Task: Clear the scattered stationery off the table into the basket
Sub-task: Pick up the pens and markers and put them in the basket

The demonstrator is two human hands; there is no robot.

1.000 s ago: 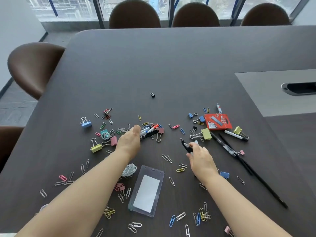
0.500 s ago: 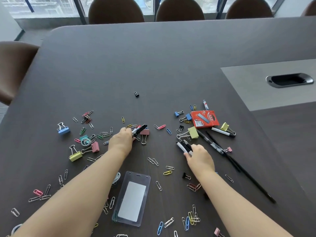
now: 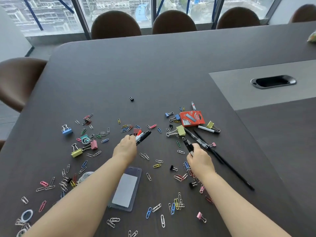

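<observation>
The surface (image 3: 153, 69) has a rounded far-left corner, and its far edge runs below three brown round-backed chairs (image 3: 116, 24) and a window wall. The stationery is confined to the near half; a lone black binder clip (image 3: 131, 99) marks its far limit, with dark matte wood-grain surface extending beyond it. To the right, a lighter grey inset panel (image 3: 239, 93) carries an oval black cable port (image 3: 273, 81). The left hand (image 3: 125, 147) has its fingers curled round a bundle of markers (image 3: 143, 135), whose black and red caps project away and to the right. The right hand (image 3: 200, 159) grips slim black pens (image 3: 189, 146), with the tips pointing away. Just right of that hand, two long black rods (image 3: 230, 168) lie diagonally toward the near right. A glossy red staple box (image 3: 192, 118) lies flat beyond them, with a yellow binder clip (image 3: 181, 130) beside it. A clear plastic badge holder (image 3: 126, 190) with a grey card lies between the forearms. Wire paper clips (image 3: 157, 165) in mixed colours are spread across the near surface on both sides, and a blue binder clip (image 3: 67, 130) sits at the left.
</observation>
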